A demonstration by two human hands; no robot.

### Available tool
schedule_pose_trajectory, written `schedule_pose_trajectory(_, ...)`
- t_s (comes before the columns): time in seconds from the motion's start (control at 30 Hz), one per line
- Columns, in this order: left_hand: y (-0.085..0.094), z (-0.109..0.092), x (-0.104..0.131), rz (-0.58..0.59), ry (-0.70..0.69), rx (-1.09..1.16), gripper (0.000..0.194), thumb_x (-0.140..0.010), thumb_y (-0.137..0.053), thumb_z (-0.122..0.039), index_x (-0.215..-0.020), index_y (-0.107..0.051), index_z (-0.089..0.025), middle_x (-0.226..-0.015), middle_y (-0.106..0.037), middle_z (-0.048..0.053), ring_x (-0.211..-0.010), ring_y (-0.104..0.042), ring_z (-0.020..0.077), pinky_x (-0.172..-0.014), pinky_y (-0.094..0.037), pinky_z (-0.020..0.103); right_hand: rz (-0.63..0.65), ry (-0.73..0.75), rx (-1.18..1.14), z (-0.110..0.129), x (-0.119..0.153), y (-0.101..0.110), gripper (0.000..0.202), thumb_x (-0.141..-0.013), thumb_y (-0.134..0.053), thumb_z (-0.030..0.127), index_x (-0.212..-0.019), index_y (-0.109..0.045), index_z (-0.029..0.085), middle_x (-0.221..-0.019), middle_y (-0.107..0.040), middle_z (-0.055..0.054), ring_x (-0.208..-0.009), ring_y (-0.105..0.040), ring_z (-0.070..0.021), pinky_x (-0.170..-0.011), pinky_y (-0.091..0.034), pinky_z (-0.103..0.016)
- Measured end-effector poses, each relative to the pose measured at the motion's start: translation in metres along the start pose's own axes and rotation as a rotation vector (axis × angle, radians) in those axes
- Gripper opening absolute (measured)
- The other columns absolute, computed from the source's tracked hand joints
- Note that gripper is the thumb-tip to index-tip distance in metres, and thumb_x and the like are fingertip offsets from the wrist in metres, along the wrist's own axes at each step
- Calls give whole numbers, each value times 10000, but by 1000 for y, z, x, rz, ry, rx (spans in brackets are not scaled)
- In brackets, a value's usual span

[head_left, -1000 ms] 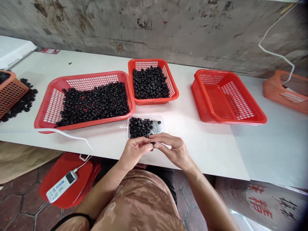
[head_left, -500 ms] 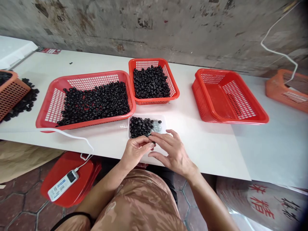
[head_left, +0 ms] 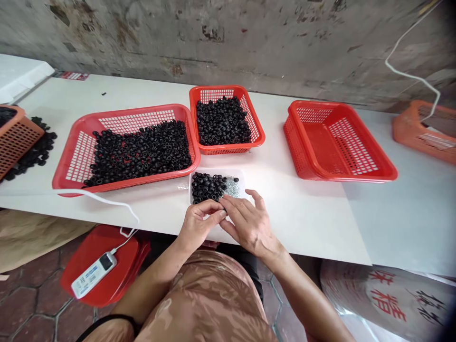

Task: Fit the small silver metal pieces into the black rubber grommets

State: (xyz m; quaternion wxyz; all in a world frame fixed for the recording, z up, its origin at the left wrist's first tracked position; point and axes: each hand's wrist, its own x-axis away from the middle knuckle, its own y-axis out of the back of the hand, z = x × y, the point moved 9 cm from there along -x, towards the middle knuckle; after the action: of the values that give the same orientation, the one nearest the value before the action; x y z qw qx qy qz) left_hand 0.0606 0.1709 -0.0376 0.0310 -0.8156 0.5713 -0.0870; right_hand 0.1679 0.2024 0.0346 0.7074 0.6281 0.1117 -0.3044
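Note:
Just in front of the white tray [head_left: 243, 180], my left hand [head_left: 199, 223] pinches a small black part between thumb and forefinger; most of it is hidden. Against those fingertips rest the fingers and thumb of my right hand [head_left: 249, 223], drawn in around the same spot. What the right fingertips grip cannot be made out. Inside the tray, black ring-shaped parts [head_left: 206, 186] are heaped on the left, and tiny clear or silvery pieces [head_left: 233, 188] lie on the right.
Behind are a large red basket [head_left: 67, 161] and a smaller red basket [head_left: 262, 137], both holding black parts. Stacked red baskets [head_left: 317, 174] stand right. Orange baskets [head_left: 21, 137] [head_left: 420, 135] sit at both ends. A white cable [head_left: 107, 199] runs to a power bank [head_left: 94, 274] on a red stool [head_left: 121, 280].
My right hand has moved slightly left, and its thumb has closed in to my left fingertips. My left hand keeps its pinch in nearly the same place.

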Motion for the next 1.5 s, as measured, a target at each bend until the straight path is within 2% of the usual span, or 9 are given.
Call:
schedule_pose_trajectory(0.23,-10,10,3,136,116,40,218,-865,-718,-356,-900,-785,-151,-834,-716,48,-832,-619,179,-797,-479,260,-11,28,-46,-5,4,0,267,-995,-569,244,-1219,-608,105,-1147,-722,-149,-970,-699,-217,-1095,-366,-495)
schedule_pose_trajectory(0.57,-7,21,14,67,160,-33,284,-884,-688,-437,-929,-795,-177,-733,-653,17,-749,-581,167,-731,-492,263,33,234,-85,1,10,-7,318,-1021,-496,231,-1288,-537,65,-1062,-714,-167,-1040,-695,-249,-1074,-501,-495)
schedule_pose_trajectory(0.77,-8,15,11,80,152,-18,327,-837,-740,-470,-914,-791,-156,-763,-689,33,-762,-611,179,-750,-507,273,0,306,-48,6,11,-9,233,-1006,-513,191,-1194,-563,62,-968,-719,-139,-981,-709,-237,-1092,-504,-478)
schedule_pose_trajectory(0.83,-8,15,10,103,166,9,327,-846,-733,-476,-871,-785,-154,-766,-700,42,-766,-623,183,-758,-506,280,-46,278,-101,4,11,-5,233,-995,-552,193,-1183,-569,55,-946,-725,-135,-931,-720,-221,-1104,-489,-478)
schedule_pose_trajectory(0.97,-19,29,13,228,311,194,379,-924,-626,-501,-796,-750,-166,-730,-698,53,-720,-643,180,-731,-502,293,-96,111,-291,-10,11,-3,273,-1003,-585,262,-1222,-571,99,-959,-748,-101,-804,-732,-165,-1105,-463,-486)
schedule_pose_trajectory(1.1,-31,35,12,316,397,395,327,-787,-785,-473,-739,-731,-153,-770,-714,72,-776,-678,200,-763,-507,296,-94,94,-336,-13,15,-4,321,-1009,-583,319,-1275,-565,140,-1047,-758,-111,-915,-748,-192,-1125,-414,-523)
schedule_pose_trajectory(1.27,-28,37,6,224,410,447,354,-625,-921,-346,-888,-771,-163,-820,-713,43,-776,-650,157,-770,-508,251,-63,140,-256,-12,17,-5,345,-1002,-593,320,-1288,-575,129,-1122,-741,-161,-1049,-726,-227,-1146,-358,-568)
schedule_pose_trajectory(1.4,-30,38,10,279,416,374,354,-770,-807,-476,-915,-774,-154,-821,-710,71,-741,-641,162,-701,-505,254,-60,91,-281,-15,18,-5,338,-998,-592,314,-1302,-584,168,-1118,-747,-134,-1023,-734,-224,-1139,-368,-560)
schedule_pose_trajectory(1.5,-28,37,9,268,391,315,320,-770,-805,-457,-821,-760,-145,-812,-711,69,-740,-632,162,-721,-497,265,-64,64,-282,-15,19,-6,348,-988,-600,317,-1305,-590,172,-1105,-750,-129,-1004,-738,-231,-1134,-374,-568)
